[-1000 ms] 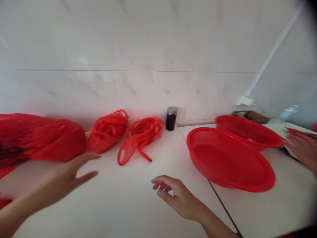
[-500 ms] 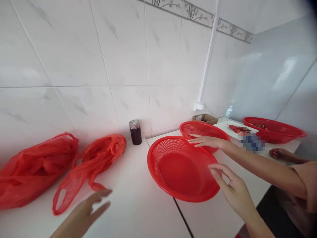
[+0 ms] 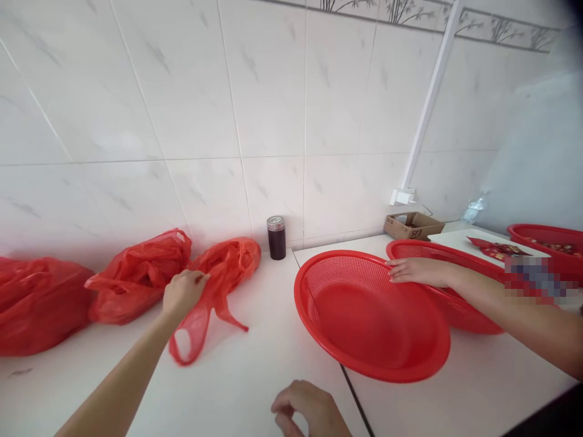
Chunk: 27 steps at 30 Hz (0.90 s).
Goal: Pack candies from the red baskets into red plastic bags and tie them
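The red plastic bag (image 3: 223,270) lies slumped on the white desk (image 3: 255,376) close to the tiled wall, with its loop handle trailing toward us. Our left hand (image 3: 182,291) is closed on the thin film just above that loop. Our right hand (image 3: 310,413) sits low at the frame's edge with its fingers curled in. It is partly cut off, so we cannot tell whether it holds anything. We judge the main risk to be the film itself. It is gripped by only a small pinch, so it could stretch or tear if pulled, or the limp bag could slide out and spill whatever is inside, which we cannot see. A second bag (image 3: 136,276) touches it on the left and could be dragged along, and a third bag (image 3: 36,303) lies further left. The dark jar (image 3: 276,237) stands upright just beside the bag's far end, and a sweep of the handle or the film could knock it over. To the right, the red basket (image 3: 373,315) rests tilted against another basket (image 3: 455,303), with a co-worker's hand (image 3: 416,271) on its rim. A careless swing of the bag toward it could bump that hand.
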### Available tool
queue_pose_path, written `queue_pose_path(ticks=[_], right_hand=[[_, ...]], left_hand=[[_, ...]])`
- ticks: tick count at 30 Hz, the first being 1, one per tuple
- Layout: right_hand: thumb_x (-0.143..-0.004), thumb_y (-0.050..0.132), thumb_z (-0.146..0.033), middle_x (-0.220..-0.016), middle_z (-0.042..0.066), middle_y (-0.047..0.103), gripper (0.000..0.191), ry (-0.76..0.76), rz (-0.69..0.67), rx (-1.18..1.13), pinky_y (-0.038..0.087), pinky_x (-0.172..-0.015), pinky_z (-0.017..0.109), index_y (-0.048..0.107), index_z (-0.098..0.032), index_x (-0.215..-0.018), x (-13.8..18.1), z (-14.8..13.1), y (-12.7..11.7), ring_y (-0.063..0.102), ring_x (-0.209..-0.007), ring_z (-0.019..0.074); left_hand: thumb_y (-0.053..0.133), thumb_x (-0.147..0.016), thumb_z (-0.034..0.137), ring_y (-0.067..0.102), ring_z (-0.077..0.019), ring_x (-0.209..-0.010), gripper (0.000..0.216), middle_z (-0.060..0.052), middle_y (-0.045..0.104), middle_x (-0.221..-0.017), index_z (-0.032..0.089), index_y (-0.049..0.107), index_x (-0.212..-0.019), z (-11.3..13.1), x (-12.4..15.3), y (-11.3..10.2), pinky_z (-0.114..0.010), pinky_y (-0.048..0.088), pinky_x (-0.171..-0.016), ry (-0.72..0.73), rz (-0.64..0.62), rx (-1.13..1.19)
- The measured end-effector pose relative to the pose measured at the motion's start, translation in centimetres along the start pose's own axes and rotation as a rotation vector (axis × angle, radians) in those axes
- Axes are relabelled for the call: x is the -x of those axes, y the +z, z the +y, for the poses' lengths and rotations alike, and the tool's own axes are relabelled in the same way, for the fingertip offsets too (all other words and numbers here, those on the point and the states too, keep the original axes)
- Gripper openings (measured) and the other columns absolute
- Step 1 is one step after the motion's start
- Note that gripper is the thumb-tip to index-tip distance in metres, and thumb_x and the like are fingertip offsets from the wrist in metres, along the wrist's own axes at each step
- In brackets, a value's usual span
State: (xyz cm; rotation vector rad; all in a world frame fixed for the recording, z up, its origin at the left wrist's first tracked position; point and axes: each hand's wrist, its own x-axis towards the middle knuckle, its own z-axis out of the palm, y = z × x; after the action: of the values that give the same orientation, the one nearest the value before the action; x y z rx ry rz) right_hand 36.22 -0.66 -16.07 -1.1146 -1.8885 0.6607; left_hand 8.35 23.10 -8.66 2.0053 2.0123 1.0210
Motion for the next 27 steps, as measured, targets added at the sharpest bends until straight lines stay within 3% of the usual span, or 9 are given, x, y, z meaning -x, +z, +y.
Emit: queue_pose_path(ticks=[2, 5, 7, 9, 13, 17, 21, 24, 27], right_hand=[[-0.076, 0.054, -0.012, -0.081, 0.001, 0.068, 0.018, 0.035, 0.044, 0.002, 0.049, -0.071, 0.023, 0.063, -0.021, -0.087, -1.7, -0.2, 0.4, 0.063, -0.076, 0.0142], [-0.086, 0.05, -0.022, -0.101, 0.005, 0.065, 0.021, 0.087, 0.227, -0.061, 0.049, -0.082, 0.028, 0.058, -0.023, -0.106, -4.4, -1.6, 1.2, 0.061, -0.093, 0.0163], [-0.088, 0.051, -0.029, -0.121, 0.008, 0.057, 0.034, 0.122, 0.356, -0.128, 0.046, -0.092, 0.032, 0.049, -0.025, -0.122, -6.0, -2.7, 2.2, 0.056, -0.109, 0.0183], [-0.083, 0.059, -0.033, -0.128, 0.008, 0.053, 0.049, 0.147, 0.348, -0.203, 0.044, -0.096, 0.035, 0.044, -0.026, -0.13, -7.1, -3.3, 3.6, 0.052, -0.116, 0.0204], [-0.082, 0.052, -0.024, -0.08, -0.001, 0.064, 0.023, 0.293, 0.176, -0.501, 0.049, -0.061, 0.026, 0.057, -0.023, -0.104, -7.5, -2.2, 5.2, 0.06, -0.064, 0.0135], [-0.077, 0.048, -0.023, -0.062, -0.004, 0.055, 0.009, 0.465, 0.49, -0.623, 0.035, -0.044, 0.02, 0.055, -0.02, -0.082, -6.9, -0.1, 3.2, 0.046, -0.047, 0.0094], [-0.073, 0.048, -0.016, -0.063, -0.006, 0.055, 0.017, 0.396, 0.636, -0.569, 0.035, -0.048, 0.02, 0.049, -0.022, -0.088, -7.2, -0.2, 1.2, 0.047, -0.052, 0.0106], [-0.07, 0.047, -0.011, -0.067, -0.007, 0.055, 0.026, 0.316, 0.712, -0.49, 0.036, -0.051, 0.02, 0.045, -0.023, -0.094, -7.8, -2.0, 2.2, 0.047, -0.055, 0.0107], [-0.07, 0.047, -0.008, -0.071, -0.006, 0.055, 0.03, 0.267, 0.63, -0.47, 0.039, -0.056, 0.021, 0.046, -0.023, -0.097, -7.6, -4.5, 4.2, 0.05, -0.06, 0.0106]], left_hand=[[0.045, -0.083, 0.05, 0.062, -0.029, -0.084, 0.037, -0.009, 0.067, -0.081, 0.018, 0.063, -0.082, -0.1, 0.2, -1.5, -0.038, 0.046, -0.075, -0.027, 0.022, 0.129], [0.036, -0.086, 0.058, 0.06, -0.0206, -0.066, 0.046, -0.003, 0.063, -0.071, 0.019, 0.059, -0.088, 0.3, 3.8, -2.4, -0.029, 0.046, -0.059, -0.057, 0.006, 0.317], [0.039, -0.085, 0.061, 0.058, -0.0181, -0.061, 0.046, -0.001, 0.062, -0.069, 0.019, 0.057, -0.087, 1.1, 7.9, -1.9, -0.027, 0.046, -0.054, -0.077, -0.078, 0.463], [0.056, -0.08, 0.058, 0.06, -0.0178, -0.064, 0.039, -0.001, 0.065, -0.074, 0.02, 0.058, -0.09, 2.0, 12.1, -0.9, -0.027, 0.048, -0.058, -0.25, -0.265, 0.893], [0.07, -0.07, 0.052, 0.064, -0.0205, -0.07, 0.045, -0.003, 0.068, -0.081, 0.019, 0.063, -0.1, 1.4, 16.8, 0.7, -0.029, 0.05, -0.062, -0.519, -0.39, 1.255], [0.07, -0.065, 0.055, 0.064, -0.0234, -0.078, 0.044, -0.003, 0.068, -0.083, 0.019, 0.063, -0.091, -3.4, 15.6, 0.5, -0.032, 0.051, -0.067, -0.632, -0.213, 1.072], [0.057, -0.074, 0.058, 0.061, -0.0288, -0.09, 0.044, -0.007, 0.065, -0.094, 0.019, 0.058, -0.095, -4.3, 15.3, -0.8, -0.042, 0.049, -0.079, -0.416, -0.022, 0.564], [0.054, -0.079, 0.054, 0.052, -0.033, -0.113, 0.04, -0.014, 0.055, -0.123, 0.021, 0.055, -0.102, 0.3, 17.9, -0.9, -0.049, 0.044, -0.091, -0.064, 0.223, 0.386], [0.054, -0.082, 0.045, 0.042, -0.0363, -0.126, 0.029, -0.014, 0.042, -0.141, 0.022, 0.06, -0.097, 4.3, 20.5, 0.5, -0.054, 0.038, -0.098, 0.315, 0.176, 0.182]])
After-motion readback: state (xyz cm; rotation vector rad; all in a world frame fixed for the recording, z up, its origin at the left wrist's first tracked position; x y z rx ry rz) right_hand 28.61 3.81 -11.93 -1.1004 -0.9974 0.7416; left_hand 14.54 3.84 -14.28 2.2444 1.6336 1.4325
